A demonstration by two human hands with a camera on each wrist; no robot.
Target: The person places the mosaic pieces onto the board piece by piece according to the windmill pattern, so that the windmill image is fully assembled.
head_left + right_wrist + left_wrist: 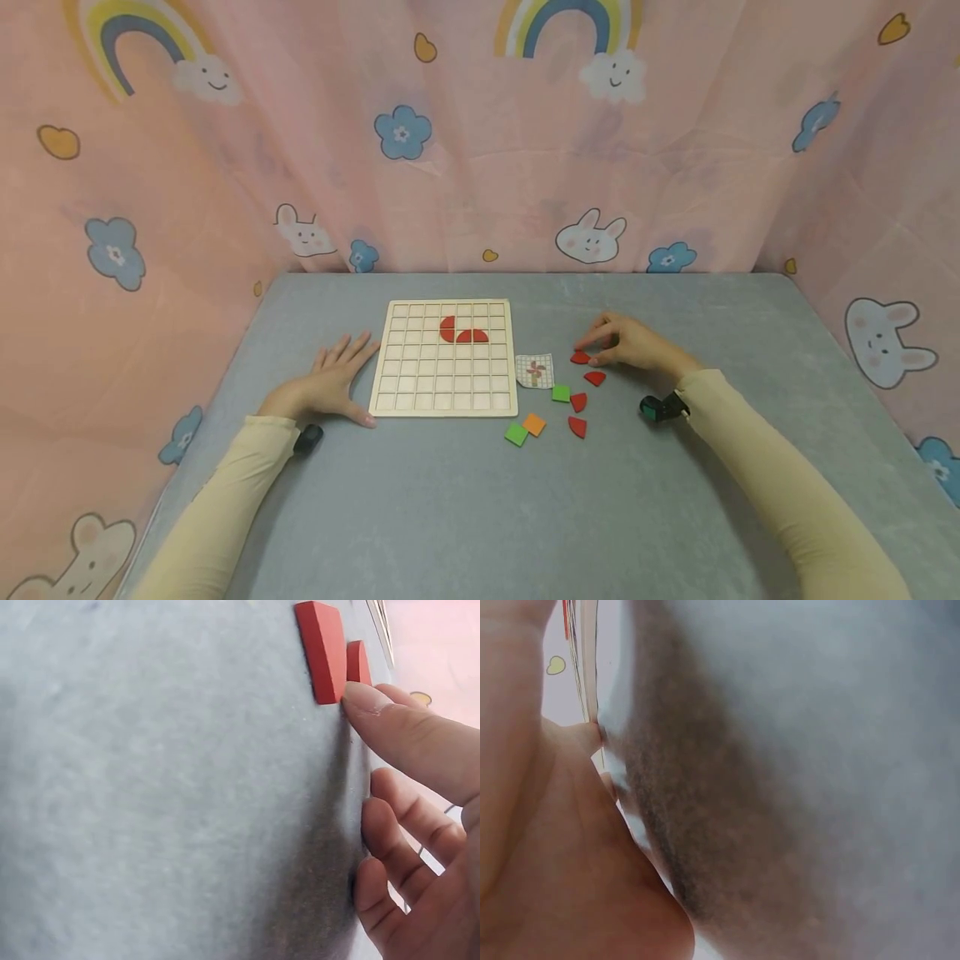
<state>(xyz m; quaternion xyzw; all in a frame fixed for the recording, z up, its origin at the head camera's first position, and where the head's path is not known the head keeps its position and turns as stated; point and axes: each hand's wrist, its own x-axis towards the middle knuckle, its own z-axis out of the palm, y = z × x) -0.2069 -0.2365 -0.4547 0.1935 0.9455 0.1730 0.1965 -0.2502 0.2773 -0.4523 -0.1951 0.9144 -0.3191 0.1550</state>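
Observation:
A wooden grid board [439, 415] lies on the table with several red quarter-circle tiles [472, 337] in its upper cells. My left hand [330, 385] rests spread at the board's left edge, thumb by the lower corner. In the left wrist view, part of that hand [577, 855] shows beside the grey surface. To the right of the board, my right hand [626, 343] pinches a red quarter-circle tile [580, 357] between thumb and forefinger at table level. The right wrist view shows that tile [358, 661] partly behind the thumb, with another red tile [322, 652] nearer.
A small pattern card [534, 372] lies against the board's right side. Loose red tiles [595, 378], two green squares [561, 393] and an orange square [534, 425] lie nearby on the grey table [450, 517]. A patterned pink curtain [480, 167] hangs behind.

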